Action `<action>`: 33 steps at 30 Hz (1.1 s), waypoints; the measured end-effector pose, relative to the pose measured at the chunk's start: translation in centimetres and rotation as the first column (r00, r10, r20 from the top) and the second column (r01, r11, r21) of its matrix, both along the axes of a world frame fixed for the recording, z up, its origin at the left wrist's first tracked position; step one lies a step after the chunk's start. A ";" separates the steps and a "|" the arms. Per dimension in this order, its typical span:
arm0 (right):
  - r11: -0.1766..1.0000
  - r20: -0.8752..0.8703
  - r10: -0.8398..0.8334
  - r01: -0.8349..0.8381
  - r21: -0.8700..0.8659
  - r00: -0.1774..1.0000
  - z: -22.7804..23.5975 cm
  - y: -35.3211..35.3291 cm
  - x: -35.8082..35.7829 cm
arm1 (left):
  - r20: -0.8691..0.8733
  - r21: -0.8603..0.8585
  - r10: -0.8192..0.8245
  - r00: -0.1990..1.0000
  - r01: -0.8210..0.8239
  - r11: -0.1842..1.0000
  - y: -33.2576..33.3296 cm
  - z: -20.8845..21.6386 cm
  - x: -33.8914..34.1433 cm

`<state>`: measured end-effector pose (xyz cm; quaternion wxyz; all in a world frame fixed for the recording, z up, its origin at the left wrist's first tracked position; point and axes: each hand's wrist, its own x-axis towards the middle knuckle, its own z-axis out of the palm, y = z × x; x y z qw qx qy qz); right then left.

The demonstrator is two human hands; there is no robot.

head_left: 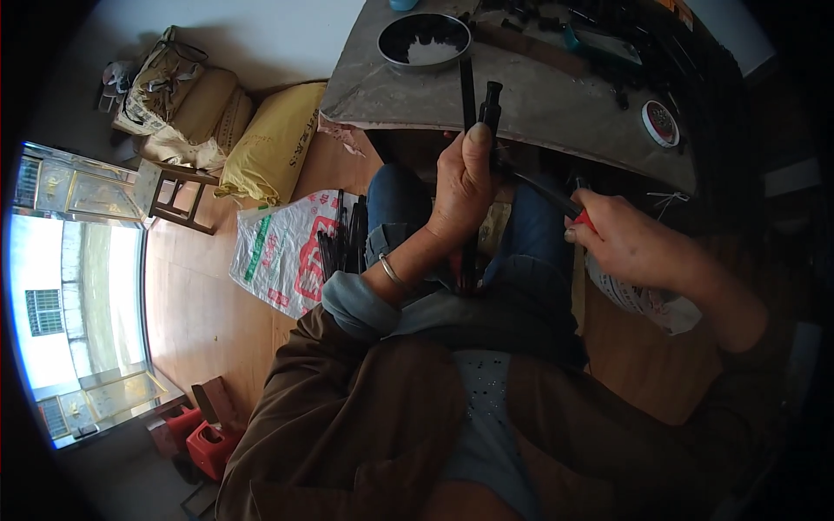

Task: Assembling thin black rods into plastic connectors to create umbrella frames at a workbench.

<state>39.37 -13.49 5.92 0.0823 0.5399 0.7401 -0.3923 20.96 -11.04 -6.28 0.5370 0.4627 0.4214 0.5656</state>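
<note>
My left hand [460,187] is closed round a long black rod [468,91] that stands nearly upright above my lap, its thumb pressed along the upper part. Right beside the rod, a short black cylindrical piece [492,102] with a flared top sticks up from the same grip. My right hand [630,241] is wrapped round a dark tool with a red handle [585,219]. The tool's long dark shaft [543,187] slants up and left to just below the cylindrical piece. Whether its tip touches that piece, I cannot tell. The rod's lower end lies between my knees.
Ahead is a grey table [539,100] with a round metal bowl [424,42], a small round tin [660,123] and scattered black parts. Several black rods [340,234] lie on a printed white sack [278,252] at left. Beyond are a yellow sack [274,143] and a wooden stool [181,195].
</note>
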 end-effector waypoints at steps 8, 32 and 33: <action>0.949 0.282 0.130 -0.202 0.243 0.951 -0.5 0.1 -0.1 | 0.055 0.016 -0.011 0.998 0.011 1.000 0.7 -0.3 0.2; 0.490 -0.125 -0.067 0.142 0.860 0.990 -5.3 -0.4 1.3 | 0.164 -0.063 0.088 0.983 -0.079 0.995 1.7 -1.5 0.0; 0.490 -0.124 -0.067 0.141 0.860 0.990 -5.6 -0.6 1.3 | 0.173 -0.076 0.084 0.981 -0.072 0.995 1.8 -1.6 0.1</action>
